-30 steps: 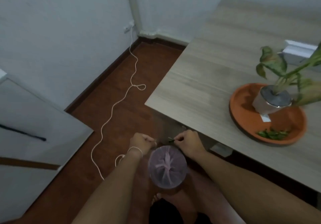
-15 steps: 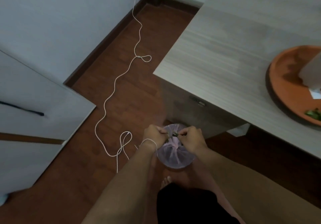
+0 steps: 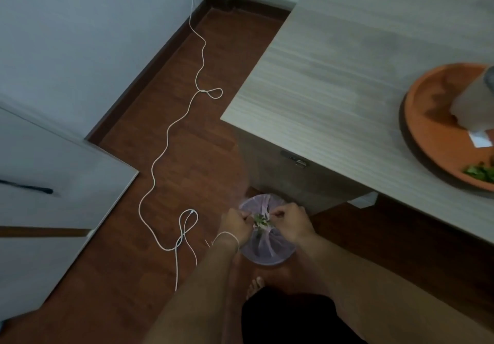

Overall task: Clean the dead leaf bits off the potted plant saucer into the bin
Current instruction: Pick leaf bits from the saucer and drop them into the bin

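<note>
A small round bin (image 3: 267,250) lined with a pale purple bag stands on the floor by my feet. My left hand (image 3: 235,224) and my right hand (image 3: 291,223) are together just above its mouth, fingers pinched. A clump of green leaf bits (image 3: 260,220) sits between the fingertips of both hands. On the table at the right edge lies the orange saucer (image 3: 427,140), with a white pot (image 3: 473,108) on it, cut off by the frame. More green leaf bits (image 3: 479,174) lie on the saucer's near side.
The wooden table (image 3: 334,90) has a cabinet with a latch (image 3: 296,160) beneath it, just behind the bin. A long white cable (image 3: 171,130) snakes over the brown floor to a wall socket. A white door panel (image 3: 53,183) stands at left. My bare foot (image 3: 254,287) is beside the bin.
My view tilted down and left, pushing the plant out of frame. Both hands dropped lower over the bin, and the leaf bits now show between their fingertips.
</note>
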The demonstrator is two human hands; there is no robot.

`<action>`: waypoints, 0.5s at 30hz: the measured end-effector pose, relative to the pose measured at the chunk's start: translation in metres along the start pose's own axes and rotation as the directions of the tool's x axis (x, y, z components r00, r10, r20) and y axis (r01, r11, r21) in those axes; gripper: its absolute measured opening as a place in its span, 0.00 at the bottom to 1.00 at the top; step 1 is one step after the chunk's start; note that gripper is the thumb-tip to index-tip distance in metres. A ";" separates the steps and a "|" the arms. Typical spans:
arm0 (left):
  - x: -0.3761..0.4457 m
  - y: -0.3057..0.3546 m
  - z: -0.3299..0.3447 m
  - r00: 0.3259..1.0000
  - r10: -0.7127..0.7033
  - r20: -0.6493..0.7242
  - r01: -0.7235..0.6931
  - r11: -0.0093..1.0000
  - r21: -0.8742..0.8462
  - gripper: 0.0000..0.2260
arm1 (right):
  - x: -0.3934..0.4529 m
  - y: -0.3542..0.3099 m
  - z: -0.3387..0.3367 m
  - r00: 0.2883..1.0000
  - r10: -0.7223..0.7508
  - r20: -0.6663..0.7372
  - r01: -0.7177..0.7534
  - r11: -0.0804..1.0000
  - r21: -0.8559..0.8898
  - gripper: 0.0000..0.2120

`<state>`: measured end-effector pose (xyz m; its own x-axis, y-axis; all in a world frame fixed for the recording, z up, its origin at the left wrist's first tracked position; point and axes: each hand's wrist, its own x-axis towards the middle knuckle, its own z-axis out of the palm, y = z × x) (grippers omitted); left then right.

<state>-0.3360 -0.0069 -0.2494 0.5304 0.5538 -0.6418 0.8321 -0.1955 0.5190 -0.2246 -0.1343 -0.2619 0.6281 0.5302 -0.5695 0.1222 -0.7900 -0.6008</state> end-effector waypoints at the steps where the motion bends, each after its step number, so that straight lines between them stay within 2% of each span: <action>1: -0.002 0.001 -0.001 1.000 0.009 0.000 -0.009 1.000 0.006 0.19 | -0.001 -0.001 -0.002 1.000 -0.002 0.008 0.002 1.000 0.001 0.08; 3: -0.010 0.010 -0.007 0.999 0.033 -0.005 -0.032 0.999 0.043 0.18 | -0.001 -0.003 -0.006 1.000 0.002 0.006 -0.002 1.000 0.022 0.09; 7: -0.028 0.028 -0.017 0.996 0.077 -0.047 -0.075 0.996 0.039 0.09 | -0.010 -0.011 -0.024 1.000 -0.010 0.019 0.009 0.998 0.058 0.09; 10: -0.041 0.042 -0.033 0.993 0.097 -0.064 -0.097 0.995 0.001 0.09 | -0.022 -0.019 -0.047 0.998 -0.061 0.031 0.059 0.996 0.070 0.08; 15: -0.057 0.082 -0.084 0.955 0.173 -0.242 -0.169 0.985 0.035 0.08 | -0.055 -0.045 -0.107 0.989 -0.133 -0.059 0.138 0.986 0.094 0.10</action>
<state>-0.3119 0.0136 -0.1231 0.6110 0.6909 -0.3865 0.7355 -0.3148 0.6000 -0.1819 -0.1605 -0.1431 0.6506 0.6116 -0.4503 0.1353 -0.6767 -0.7237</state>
